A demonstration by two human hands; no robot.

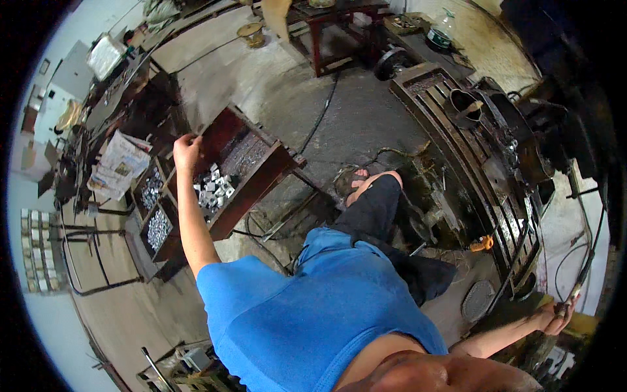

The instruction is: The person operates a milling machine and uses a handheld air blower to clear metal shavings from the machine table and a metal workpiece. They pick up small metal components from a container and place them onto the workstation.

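Note:
My left hand is over the left side of a dark red, deep-sided tray, its fingers curled together. Whatever they may hold is too small to make out. Silvery blocky metal pieces lie heaped in the tray just below that hand, and fine metal bits are scattered over its far part. Out to the far right, my right hand is closed around a dark rod-like handle at the side of a machine. The handle's lower end is hidden by the fingers.
Compartments with small metal parts and a newspaper stand left of the tray. A slatted machine bed with an orange fitting runs along the right. Cables cross the floor. A red-legged table and a bucket stand farther back.

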